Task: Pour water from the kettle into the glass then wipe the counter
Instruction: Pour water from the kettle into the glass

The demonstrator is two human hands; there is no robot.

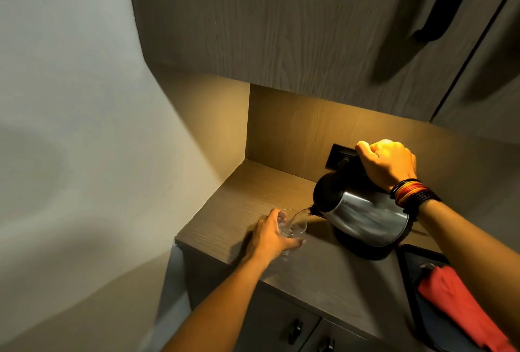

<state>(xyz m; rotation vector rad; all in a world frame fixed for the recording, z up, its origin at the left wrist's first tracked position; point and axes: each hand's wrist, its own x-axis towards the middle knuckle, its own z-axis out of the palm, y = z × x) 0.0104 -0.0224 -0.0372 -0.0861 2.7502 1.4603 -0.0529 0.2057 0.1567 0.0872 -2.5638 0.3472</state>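
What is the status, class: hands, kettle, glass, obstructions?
Right hand tipping kettle. Left hand steadying glass on counter. Water streaming into glass. Nothing blocking; red cloth waiting on right.

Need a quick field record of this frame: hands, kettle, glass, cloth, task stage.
left hand: wrapped around the glass, steadying it on the counter
right hand: gripping the kettle handle from above, bracelets on the wrist
kettle: steel, tilted spout-down toward the glass
water: thin stream running from spout into glass
red cloth: lying on a dark tray at the right, untouched
task stage: pouring under way, wiping not yet begun
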